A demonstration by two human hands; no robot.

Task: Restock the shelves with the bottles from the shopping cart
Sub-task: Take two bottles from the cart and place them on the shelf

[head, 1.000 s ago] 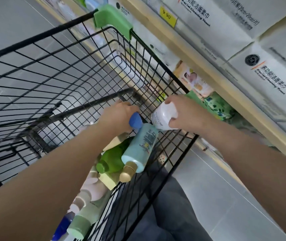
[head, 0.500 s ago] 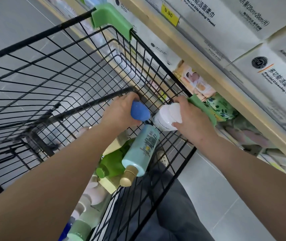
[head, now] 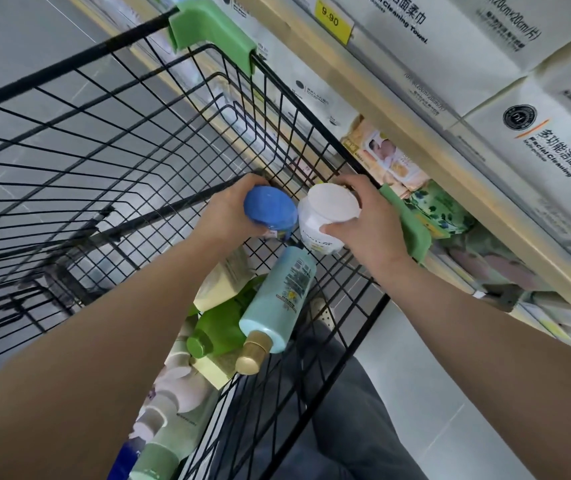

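My left hand [head: 228, 213] grips a blue bottle [head: 270, 210], its flat base turned toward me, above the black wire shopping cart [head: 111, 161]. Right beside it my right hand [head: 367, 223] grips a white bottle [head: 329, 216], also base up; the two bottles almost touch. Below them in the cart's near corner lie more bottles: a pale blue one with a gold cap [head: 282, 303], a green one [head: 218, 334], a cream one [head: 218, 285] and several pale ones [head: 173, 386] under my left forearm.
A wooden shelf edge [head: 415, 133] with a yellow 9.90 price tag [head: 332, 19] runs along the right. White towel packs [head: 537, 143] sit above it, baby-wipe packs [head: 388, 161] below. Green guards [head: 214, 32] cap the cart's corners. Grey floor [head: 433, 393] and my trouser leg [head: 339, 420] lie below.
Both hands have lifted their bottles up out of the pile, bases now turned toward me. The view has tilted slightly toward the shelf.
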